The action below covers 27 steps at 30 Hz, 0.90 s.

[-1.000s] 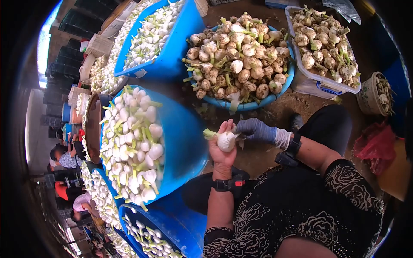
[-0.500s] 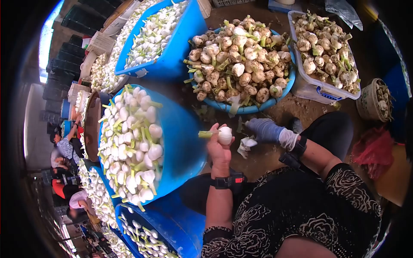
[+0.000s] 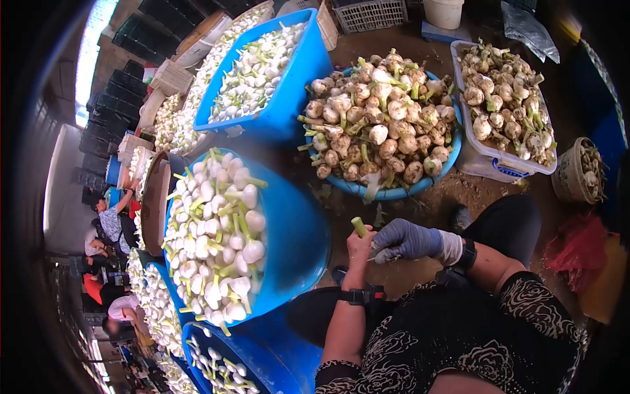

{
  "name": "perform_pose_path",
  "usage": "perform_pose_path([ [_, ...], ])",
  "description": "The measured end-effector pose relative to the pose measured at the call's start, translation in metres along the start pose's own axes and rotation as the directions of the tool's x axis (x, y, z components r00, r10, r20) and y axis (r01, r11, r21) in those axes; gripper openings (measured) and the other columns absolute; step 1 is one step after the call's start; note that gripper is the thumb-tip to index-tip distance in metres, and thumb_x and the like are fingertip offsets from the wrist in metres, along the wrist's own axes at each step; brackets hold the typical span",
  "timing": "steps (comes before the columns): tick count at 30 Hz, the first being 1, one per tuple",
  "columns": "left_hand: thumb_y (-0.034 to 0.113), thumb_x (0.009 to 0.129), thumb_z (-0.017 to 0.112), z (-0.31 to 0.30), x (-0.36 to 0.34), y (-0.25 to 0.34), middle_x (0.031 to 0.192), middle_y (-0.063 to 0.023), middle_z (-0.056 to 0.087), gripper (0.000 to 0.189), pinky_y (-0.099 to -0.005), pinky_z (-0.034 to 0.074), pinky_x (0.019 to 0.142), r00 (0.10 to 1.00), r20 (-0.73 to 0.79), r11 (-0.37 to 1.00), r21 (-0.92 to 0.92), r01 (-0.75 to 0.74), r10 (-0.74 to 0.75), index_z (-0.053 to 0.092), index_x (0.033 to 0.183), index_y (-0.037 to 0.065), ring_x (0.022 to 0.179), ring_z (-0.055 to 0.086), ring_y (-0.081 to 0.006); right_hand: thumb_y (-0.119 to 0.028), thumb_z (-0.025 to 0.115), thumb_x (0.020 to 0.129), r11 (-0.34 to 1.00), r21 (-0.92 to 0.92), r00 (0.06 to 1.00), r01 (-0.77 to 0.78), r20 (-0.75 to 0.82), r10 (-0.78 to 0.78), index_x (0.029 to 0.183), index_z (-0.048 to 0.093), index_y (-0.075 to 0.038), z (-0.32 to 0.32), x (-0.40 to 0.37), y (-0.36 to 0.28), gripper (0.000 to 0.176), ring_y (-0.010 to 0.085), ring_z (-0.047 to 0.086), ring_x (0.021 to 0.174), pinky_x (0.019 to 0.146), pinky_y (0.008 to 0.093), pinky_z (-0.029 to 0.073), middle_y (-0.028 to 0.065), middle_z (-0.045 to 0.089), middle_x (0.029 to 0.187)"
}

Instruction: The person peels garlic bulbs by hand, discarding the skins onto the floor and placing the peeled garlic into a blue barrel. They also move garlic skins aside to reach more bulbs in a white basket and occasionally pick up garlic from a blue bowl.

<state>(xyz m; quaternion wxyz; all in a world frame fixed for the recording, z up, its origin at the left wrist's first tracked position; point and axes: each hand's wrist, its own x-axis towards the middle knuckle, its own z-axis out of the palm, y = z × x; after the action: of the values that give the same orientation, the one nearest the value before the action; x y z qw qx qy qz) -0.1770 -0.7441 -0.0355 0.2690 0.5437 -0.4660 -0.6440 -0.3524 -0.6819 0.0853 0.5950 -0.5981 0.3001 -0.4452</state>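
Note:
My bare left hand point(image 3: 359, 251) is closed round a garlic bulb; its cut green stem point(image 3: 359, 227) sticks up past the fingers, while the bulb itself is mostly hidden. Right against it is my right hand point(image 3: 408, 241), in a bluish-grey glove, with fingers bent in toward the bulb. Something thin and pale shows at those fingertips, too small to name. Beyond both hands stands a round blue basin point(image 3: 394, 194) heaped with soil-stained garlic point(image 3: 377, 134). To the left, a blue tub point(image 3: 298, 226) holds peeled white garlic point(image 3: 216, 230) with green stems.
A clear plastic bin point(image 3: 482, 154) of unpeeled garlic stands at the far right, beside a small bucket point(image 3: 571, 174). Another blue bin point(image 3: 315, 62) of white garlic is at the back left. A red mesh bag point(image 3: 577, 253) lies right. Other people point(image 3: 118, 220) sit far left.
The left hand has turned, so the white bulb is now hidden and its stem points up. My right hand has come in against it. The whole view has shifted slightly.

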Motion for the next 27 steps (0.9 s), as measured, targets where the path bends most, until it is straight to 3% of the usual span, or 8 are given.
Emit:
perform_pose_path([
  [2,0.018,0.081,0.064,-0.004,0.001,0.005,0.077,-0.0108,0.063,0.020,-0.0303,0.049,0.043,0.935,0.074,0.902,-0.245,0.355,-0.348,0.061,0.093,0.003,0.058,0.062,-0.0206,-0.010,0.067,0.079,0.971,0.055,0.968,-0.233,-0.088,0.237,0.092,0.066,0.000,-0.006,0.000,-0.003,0.016,0.0077,0.056,0.072,0.064,0.0291,0.046,0.0088,0.066,0.076],
  [3,0.023,0.083,0.062,-0.008,0.015,0.000,0.076,-0.0126,0.063,0.025,-0.0334,0.046,0.033,0.908,0.074,0.870,-0.263,0.417,-0.413,0.058,0.096,0.003,0.053,0.063,-0.0262,-0.008,0.066,0.077,0.936,-0.213,0.959,-0.279,-0.105,0.262,0.092,0.066,0.000,-0.019,-0.003,0.027,0.018,0.0112,0.058,0.070,0.065,0.0304,0.047,0.0099,0.067,0.077],
  [5,0.029,0.088,0.056,-0.022,0.036,0.032,0.082,-0.0158,0.062,0.027,-0.0330,0.048,0.040,0.874,0.148,0.787,-0.386,0.482,-0.462,0.052,0.103,0.008,0.064,0.063,-0.0344,-0.011,0.067,0.075,0.892,-0.302,0.940,-0.338,-0.148,0.306,0.091,0.067,-0.002,-0.027,-0.008,0.070,0.019,0.0159,0.060,0.069,0.066,0.0318,0.047,0.0115,0.067,0.076],
  [9,0.055,0.086,0.052,-0.050,0.076,0.204,0.121,-0.0273,0.051,0.065,-0.0476,0.049,0.092,0.938,0.147,0.567,-0.822,-0.061,0.314,0.046,0.112,-0.004,0.113,0.050,-0.0453,-0.023,0.069,0.073,0.713,-0.495,0.851,-0.496,-0.115,0.512,0.088,0.069,-0.006,-0.025,-0.012,0.118,0.023,0.0286,0.063,0.069,0.068,0.0375,0.048,0.0142,0.065,0.073],
  [12,0.044,0.083,0.064,-0.038,0.081,0.234,0.118,-0.0203,0.056,0.061,-0.0429,0.049,0.089,0.967,-0.103,0.665,-0.708,-0.237,0.234,0.047,0.120,-0.001,0.111,0.055,-0.0361,-0.029,0.067,0.074,0.535,-0.650,0.801,-0.540,-0.200,0.565,0.087,0.069,-0.008,-0.022,-0.005,0.100,0.024,0.0328,0.062,0.073,0.068,0.0417,0.048,0.0146,0.065,0.074],
  [16,0.021,0.079,0.070,-0.016,0.111,0.132,0.091,-0.0054,0.062,0.043,-0.0267,0.047,0.064,0.962,-0.093,0.943,0.245,-0.226,0.255,0.057,0.113,-0.001,0.080,0.059,-0.0140,-0.032,0.065,0.075,0.555,-0.696,0.887,-0.456,-0.302,0.350,0.085,0.069,-0.009,-0.030,-0.003,0.122,0.025,0.0336,0.063,0.077,0.069,0.0432,0.049,0.0141,0.065,0.078],
  [22,0.023,0.066,0.076,0.039,0.167,0.041,0.098,-0.0182,0.063,0.047,-0.0374,0.047,0.082,0.875,-0.257,0.807,0.549,-0.217,0.410,0.060,0.099,-0.005,0.091,0.061,-0.0319,-0.032,0.063,0.075,0.457,-0.715,0.813,-0.529,-0.274,0.513,0.083,0.068,-0.010,-0.037,0.008,0.126,0.024,0.0339,0.063,0.078,0.069,0.0439,0.050,0.0138,0.066,0.081],
  [27,0.037,0.064,0.076,0.059,0.178,0.061,0.109,-0.0259,0.050,0.066,-0.0463,0.044,0.086,0.864,-0.400,0.672,0.733,0.102,0.306,0.052,0.111,-0.003,0.099,0.053,-0.0424,-0.032,0.062,0.076,0.466,-0.693,0.797,-0.550,-0.267,0.542,0.086,0.068,-0.009,-0.041,0.015,0.129,0.025,0.0347,0.063,0.076,0.068,0.0447,0.049,0.0150,0.065,0.079],
])
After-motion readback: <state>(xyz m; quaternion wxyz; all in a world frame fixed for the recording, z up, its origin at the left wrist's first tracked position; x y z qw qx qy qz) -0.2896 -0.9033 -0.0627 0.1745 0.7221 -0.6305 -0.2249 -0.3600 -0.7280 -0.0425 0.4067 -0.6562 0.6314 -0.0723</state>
